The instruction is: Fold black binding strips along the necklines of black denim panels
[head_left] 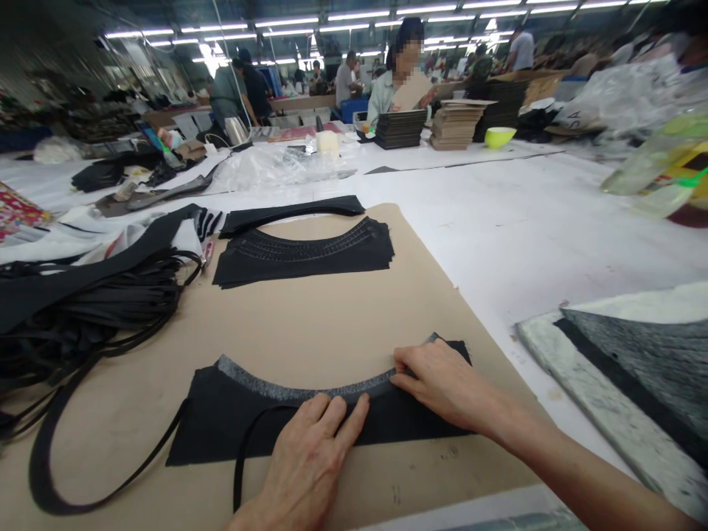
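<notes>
A black piece of fabric or leather (215,420) with a concave top edge lies flat before me. A speckled grey band (259,384) runs along that curve. My left hand (313,453) rests on the piece below the middle of the curve, fingers stretched out and pressing down. At the right end of the curve, my right hand (436,376) is closed in a pinch on the edge of the piece. A thin black strip (242,457) loops over the piece and runs in under my left hand; its end is hidden.
Brown board (332,317) covers the table here. Further back lie similar black curved pieces (310,254). A heap of black strips (88,317) sits at left. Grey material lies on a pale slab (580,354) at right. Across the table, a person (384,96) holds a card near stacks.
</notes>
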The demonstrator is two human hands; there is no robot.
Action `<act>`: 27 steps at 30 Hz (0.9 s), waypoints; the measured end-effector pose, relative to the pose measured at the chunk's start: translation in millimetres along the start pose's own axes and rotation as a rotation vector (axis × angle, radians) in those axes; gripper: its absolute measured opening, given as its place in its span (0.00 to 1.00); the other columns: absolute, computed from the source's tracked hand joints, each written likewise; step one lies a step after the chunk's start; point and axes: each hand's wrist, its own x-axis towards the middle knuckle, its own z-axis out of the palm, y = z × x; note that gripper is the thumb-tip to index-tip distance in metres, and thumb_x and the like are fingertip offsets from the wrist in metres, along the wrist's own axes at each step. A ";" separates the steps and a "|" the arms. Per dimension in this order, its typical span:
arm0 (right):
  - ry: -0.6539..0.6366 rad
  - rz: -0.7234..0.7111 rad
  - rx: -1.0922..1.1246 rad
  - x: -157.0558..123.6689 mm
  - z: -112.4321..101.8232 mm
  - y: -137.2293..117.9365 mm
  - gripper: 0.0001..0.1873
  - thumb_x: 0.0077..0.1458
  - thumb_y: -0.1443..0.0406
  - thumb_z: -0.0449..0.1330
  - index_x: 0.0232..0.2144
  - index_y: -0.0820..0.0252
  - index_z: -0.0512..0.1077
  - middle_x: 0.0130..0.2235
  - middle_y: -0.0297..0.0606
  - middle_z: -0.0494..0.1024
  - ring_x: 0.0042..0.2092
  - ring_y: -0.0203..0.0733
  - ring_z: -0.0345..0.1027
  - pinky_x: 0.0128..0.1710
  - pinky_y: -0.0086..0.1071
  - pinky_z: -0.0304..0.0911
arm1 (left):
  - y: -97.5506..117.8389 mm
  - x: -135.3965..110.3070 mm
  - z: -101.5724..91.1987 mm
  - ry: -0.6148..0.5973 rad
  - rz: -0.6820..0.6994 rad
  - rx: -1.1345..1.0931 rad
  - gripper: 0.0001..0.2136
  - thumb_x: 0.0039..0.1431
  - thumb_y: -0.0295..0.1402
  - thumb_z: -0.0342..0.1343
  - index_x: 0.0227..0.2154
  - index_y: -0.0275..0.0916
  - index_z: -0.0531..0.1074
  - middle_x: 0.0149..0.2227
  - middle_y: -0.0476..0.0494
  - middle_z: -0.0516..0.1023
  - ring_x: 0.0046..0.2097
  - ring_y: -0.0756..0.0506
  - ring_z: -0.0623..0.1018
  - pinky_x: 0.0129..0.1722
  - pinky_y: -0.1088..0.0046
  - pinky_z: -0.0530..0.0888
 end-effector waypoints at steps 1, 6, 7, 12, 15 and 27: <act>0.002 0.011 -0.016 -0.1 0.7 -0.4 0.10 0.57 0.63 0.54 0.24 0.57 0.69 0.26 0.35 0.76 0.32 0.41 0.70 0.30 0.31 0.48 | 0.1 1.0 -0.2 -0.007 0.001 0.003 0.33 0.53 0.16 0.47 0.62 0.42 0.53 0.42 0.44 0.69 0.43 0.44 0.68 0.44 0.67 0.71; 0.029 0.160 -0.100 1.2 5.6 4.7 0.15 0.54 0.52 0.57 0.27 0.58 0.71 0.29 0.41 0.78 0.34 0.47 0.72 0.32 0.34 0.52 | 2.3 7.1 -4.6 -0.047 -0.021 0.030 0.33 0.54 0.18 0.48 0.62 0.48 0.53 0.43 0.45 0.68 0.43 0.44 0.68 0.44 0.68 0.70; 0.037 0.185 -0.097 1.5 5.9 7.5 0.17 0.52 0.50 0.58 0.27 0.58 0.71 0.29 0.42 0.78 0.34 0.48 0.72 0.32 0.34 0.52 | 2.8 8.1 -5.7 -0.050 -0.024 0.035 0.33 0.54 0.18 0.48 0.62 0.48 0.54 0.43 0.45 0.68 0.43 0.44 0.68 0.44 0.68 0.70; 0.102 0.265 0.127 -0.8 2.0 32.7 0.16 0.47 0.52 0.62 0.28 0.59 0.70 0.27 0.39 0.75 0.31 0.46 0.69 0.28 0.32 0.50 | 3.9 11.1 -7.8 -0.047 -0.028 0.048 0.34 0.50 0.16 0.46 0.60 0.49 0.57 0.43 0.44 0.69 0.42 0.44 0.68 0.44 0.66 0.70; 0.092 0.249 0.397 -3.3 2.5 51.9 0.09 0.49 0.58 0.60 0.28 0.59 0.70 0.25 0.34 0.73 0.28 0.39 0.67 0.25 0.29 0.51 | 2.9 11.8 -6.4 -0.049 -0.022 0.044 0.35 0.49 0.17 0.47 0.60 0.49 0.57 0.44 0.44 0.69 0.42 0.43 0.68 0.44 0.66 0.70; 0.120 0.222 0.447 -9.6 8.8 55.5 0.06 0.55 0.66 0.54 0.28 0.59 0.69 0.18 0.29 0.69 0.23 0.34 0.65 0.26 0.27 0.51 | 1.9 10.7 -3.4 0.030 0.017 0.111 0.36 0.45 0.18 0.47 0.60 0.47 0.58 0.43 0.44 0.71 0.43 0.42 0.70 0.44 0.66 0.71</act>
